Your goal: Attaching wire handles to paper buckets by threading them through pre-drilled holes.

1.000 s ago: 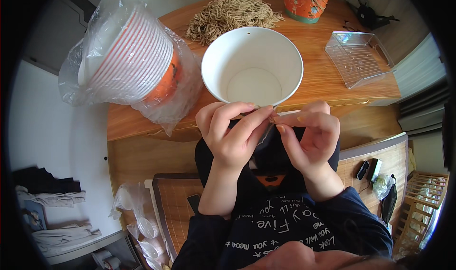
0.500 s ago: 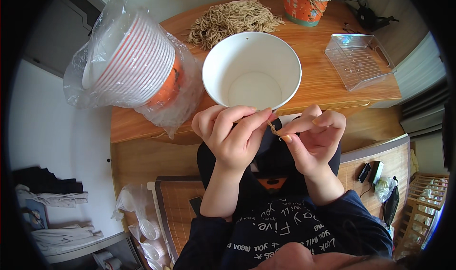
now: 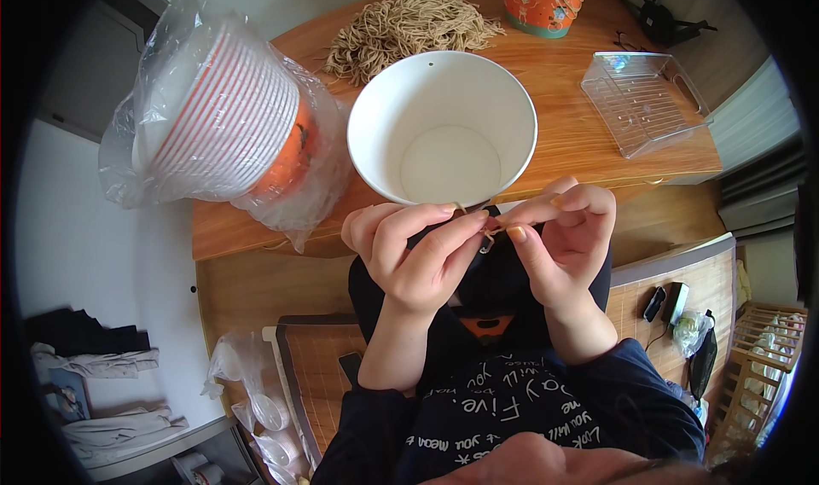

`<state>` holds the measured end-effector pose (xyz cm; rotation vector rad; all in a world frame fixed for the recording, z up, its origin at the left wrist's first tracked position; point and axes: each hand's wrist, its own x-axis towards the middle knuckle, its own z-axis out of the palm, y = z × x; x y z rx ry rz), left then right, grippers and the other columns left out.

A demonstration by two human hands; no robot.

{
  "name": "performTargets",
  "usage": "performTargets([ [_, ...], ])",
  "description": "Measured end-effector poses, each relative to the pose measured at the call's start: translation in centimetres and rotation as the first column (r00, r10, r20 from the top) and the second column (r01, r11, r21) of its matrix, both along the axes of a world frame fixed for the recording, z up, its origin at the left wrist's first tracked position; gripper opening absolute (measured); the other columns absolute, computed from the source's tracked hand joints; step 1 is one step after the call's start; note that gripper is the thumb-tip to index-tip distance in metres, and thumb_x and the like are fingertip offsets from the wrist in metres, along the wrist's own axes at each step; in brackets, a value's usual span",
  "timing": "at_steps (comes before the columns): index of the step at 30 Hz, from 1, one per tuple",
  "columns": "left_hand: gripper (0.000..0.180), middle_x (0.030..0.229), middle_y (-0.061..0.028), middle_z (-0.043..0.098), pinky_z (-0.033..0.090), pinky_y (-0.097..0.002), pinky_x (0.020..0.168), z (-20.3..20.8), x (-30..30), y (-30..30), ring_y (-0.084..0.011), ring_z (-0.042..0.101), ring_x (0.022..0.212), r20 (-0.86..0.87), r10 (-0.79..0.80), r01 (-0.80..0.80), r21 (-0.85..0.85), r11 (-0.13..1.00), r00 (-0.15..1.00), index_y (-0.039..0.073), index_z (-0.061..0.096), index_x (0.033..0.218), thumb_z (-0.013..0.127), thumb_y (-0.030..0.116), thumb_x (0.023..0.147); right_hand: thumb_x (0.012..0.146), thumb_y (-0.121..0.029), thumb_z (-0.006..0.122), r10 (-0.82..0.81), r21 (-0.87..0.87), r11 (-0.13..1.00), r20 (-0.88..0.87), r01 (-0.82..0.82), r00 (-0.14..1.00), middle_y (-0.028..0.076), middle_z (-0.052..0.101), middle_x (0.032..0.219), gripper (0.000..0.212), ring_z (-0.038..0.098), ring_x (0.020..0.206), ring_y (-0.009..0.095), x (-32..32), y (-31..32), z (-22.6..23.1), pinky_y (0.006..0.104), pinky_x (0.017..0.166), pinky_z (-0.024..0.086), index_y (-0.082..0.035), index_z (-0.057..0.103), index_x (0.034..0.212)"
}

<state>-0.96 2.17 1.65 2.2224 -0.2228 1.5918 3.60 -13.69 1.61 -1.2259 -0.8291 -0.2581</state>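
Note:
A white paper bucket (image 3: 426,97) tips its open mouth toward me at the table's front edge, with a small hole in its far wall. Just below its near rim, my left hand (image 3: 414,259) pinches a thin tan cord (image 3: 489,239) between thumb and fingers. Thumb and forefinger of my right hand (image 3: 563,246) close on the same cord from the other side, the remaining fingers curled. A small loop of cord hangs between the fingertips. The bucket's near outer wall is hidden behind its rim and my hands.
A heap of tan cords (image 3: 414,29) lies behind the bucket on the wooden table (image 3: 563,135). To the left is a plastic-wrapped stack of buckets (image 3: 230,114). At right sit a clear plastic tray (image 3: 644,101) and, farther back, an orange bucket stack (image 3: 537,7) draped with cord.
My right fingertips have come closer to the left ones, and the cord now forms a small loop beneath them. The bucket and table have shifted slightly leftward and up in view.

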Motion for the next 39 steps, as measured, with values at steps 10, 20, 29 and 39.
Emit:
performTargets([
  [10, 0.02, 0.098, 0.012, 0.061, 0.037, -0.0332, 0.081, 0.1, -0.6, 0.0, -0.0137, 0.053, 0.09, -0.024, 0.014, -0.013, 0.017, 1.0, 1.0, 0.028, 0.08, 0.086, 0.088, 0.028, 0.068, 0.063, 0.0, 0.082, -0.426, -0.228, 0.796, 0.447, 0.56, 0.787, 0.0, 0.075, 0.096, 0.033, 0.05, 0.078, 0.017, -0.7, -1.0, 1.6, 0.0333, 0.072, 0.037, -0.013, 0.054, 0.072],
  [20, 0.028, 0.097, 0.0077, 0.058, 0.041, -0.0324, 0.078, 0.6, -0.9, 0.1, -0.0192, 0.051, 0.091, -0.06, 0.013, -0.008, 0.076, 0.997, 0.998, 0.021, 0.081, 0.084, 0.088, 0.01, 0.059, 0.06, -0.006, 0.08, -0.396, -0.247, 0.782, 0.512, 0.572, 0.762, -0.006, 0.076, 0.094, 0.021, 0.05, 0.074, 0.013, -0.6, -0.2, 1.5, 0.0314, 0.074, 0.033, -0.014, 0.067, 0.073],
  [29, 0.027, 0.095, 0.0074, 0.062, 0.042, -0.0321, 0.078, 0.9, -1.1, -0.2, -0.0192, 0.052, 0.091, -0.07, 0.028, -0.022, 0.073, 0.997, 0.997, 0.018, 0.081, 0.083, 0.088, 0.009, 0.058, 0.06, -0.007, 0.081, -0.422, -0.214, 0.744, 0.583, 0.633, 0.694, -0.01, 0.075, 0.094, 0.027, 0.05, 0.074, 0.011, -0.4, 0.1, 1.3, 0.0303, 0.073, 0.033, -0.015, 0.075, 0.085],
  [39, 0.027, 0.094, 0.0075, 0.064, 0.044, -0.0313, 0.078, 1.4, -1.5, -0.6, -0.0193, 0.052, 0.092, -0.116, 0.062, -0.057, 0.05, 0.997, 0.991, 0.017, 0.081, 0.083, 0.087, 0.007, 0.058, 0.056, -0.009, 0.081, -0.447, -0.185, 0.699, 0.64, 0.69, 0.625, -0.012, 0.074, 0.093, 0.026, 0.049, 0.077, 0.011, -0.3, 0.0, 1.2, 0.0316, 0.074, 0.032, -0.015, 0.073, 0.081],
])
